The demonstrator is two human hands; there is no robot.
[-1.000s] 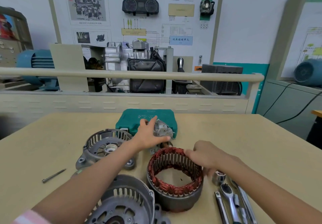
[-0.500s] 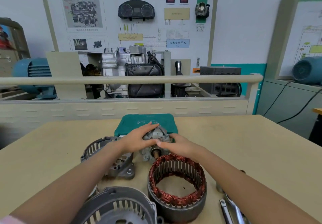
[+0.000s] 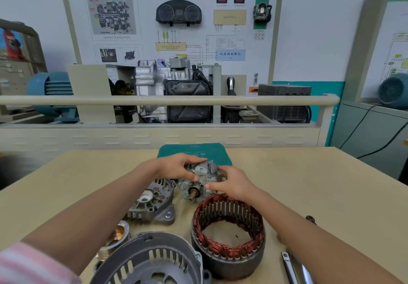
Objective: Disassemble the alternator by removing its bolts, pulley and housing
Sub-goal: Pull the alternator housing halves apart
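Observation:
The alternator lies in parts on a beige table [image 3: 309, 184]. Both hands hold the grey rotor [image 3: 199, 178], whose shaft end [image 3: 193, 193] points toward me: my left hand [image 3: 176, 166] grips its left and top side, my right hand [image 3: 231, 183] grips its right side. The copper-wound stator ring [image 3: 228, 233] stands just in front of my right hand. One grey slotted housing half [image 3: 154, 202] lies under my left forearm. The other housing half [image 3: 152, 261] sits at the near edge, with the brass-coloured pulley [image 3: 114, 241] at its left.
A teal tool case [image 3: 212, 152] lies shut behind the rotor. Wrench handles [image 3: 293, 268] stick in at the lower right, and a small dark nut [image 3: 310, 218] lies right of my right forearm. A training bench with a rail [image 3: 167, 100] stands beyond the table.
My right hand left the stator ring and came up to the rotor's right side. Both hands now hold the rotor, tipped so its shaft faces me. The camera moved in closer.

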